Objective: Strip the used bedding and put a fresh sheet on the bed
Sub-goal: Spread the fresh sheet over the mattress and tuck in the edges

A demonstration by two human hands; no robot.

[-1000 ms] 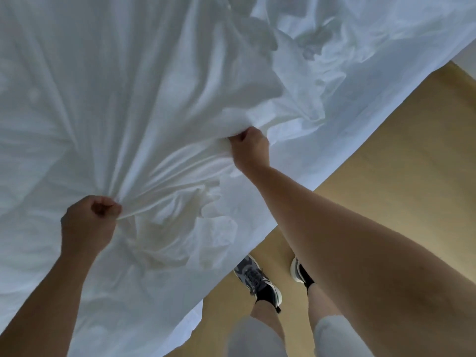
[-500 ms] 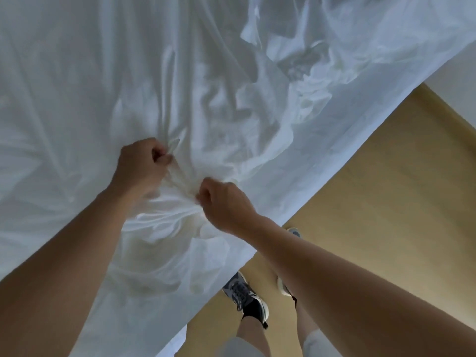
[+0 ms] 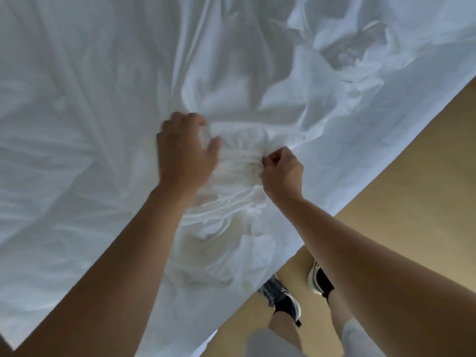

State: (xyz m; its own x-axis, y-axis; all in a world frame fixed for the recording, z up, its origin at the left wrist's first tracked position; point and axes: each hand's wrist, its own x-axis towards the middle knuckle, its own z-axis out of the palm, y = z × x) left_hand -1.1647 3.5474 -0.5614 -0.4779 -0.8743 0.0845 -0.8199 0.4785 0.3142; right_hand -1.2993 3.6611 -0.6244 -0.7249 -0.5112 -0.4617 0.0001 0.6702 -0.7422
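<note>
A crumpled white sheet (image 3: 108, 104) covers the bed and fills most of the view. It is gathered into a thick bunch of folds (image 3: 231, 191) near the bed's right edge. My right hand (image 3: 282, 173) grips the bunched cloth in a fist at the right side of the gather. My left hand (image 3: 184, 155) reaches over the bunch from the left, fingers spread and bent, blurred by motion, with cloth showing between thumb and fingers. Whether it holds the cloth is unclear.
A tan wooden floor (image 3: 399, 202) runs along the bed's right edge. My two feet in dark and white sneakers (image 3: 283, 300) stand close beside the bed at the lower right. More rumpled sheet (image 3: 347, 60) lies at the upper right.
My left hand has let go of its fistful and opened, reaching farther up the sheet. My right hand keeps its grip near the bunch. The gather has grown thicker.
</note>
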